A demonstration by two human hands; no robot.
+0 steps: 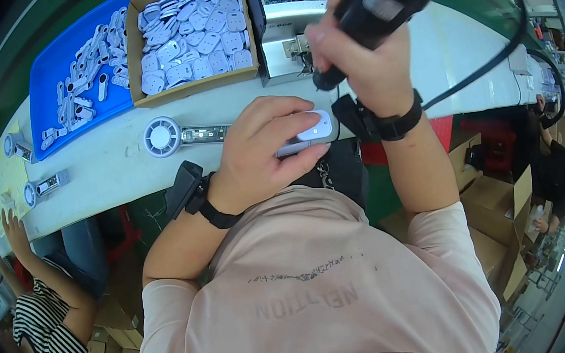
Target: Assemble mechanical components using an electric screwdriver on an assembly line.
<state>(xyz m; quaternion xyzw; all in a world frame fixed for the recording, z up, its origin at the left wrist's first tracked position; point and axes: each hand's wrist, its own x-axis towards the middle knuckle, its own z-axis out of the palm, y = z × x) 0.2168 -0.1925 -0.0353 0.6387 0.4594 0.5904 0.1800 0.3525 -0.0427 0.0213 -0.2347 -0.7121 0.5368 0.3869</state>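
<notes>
My right hand (370, 58) is wrapped round a black corded electric screwdriver (382, 0), held tilted over the bench with its tip pointing down to the left. Its cable (514, 10) loops off to the right. At the table's front edge my left hand (260, 144) grips a white plastic housing (319, 126) with rounded corners and small holes, fingers over its top and thumb at the near side. Just left of that hand lies a handheld fan (163, 136) with a round white head and its handle interior exposed. Whether this handle joins the held housing is hidden by my hand.
A cardboard box (135, 74) of white plates and a blue tray (42, 87) of slim white parts stand at the back. Behind my right hand sits a metal screw feeder (283, 69). More fans (48, 184) lie left, near a co-worker's hands (13, 230).
</notes>
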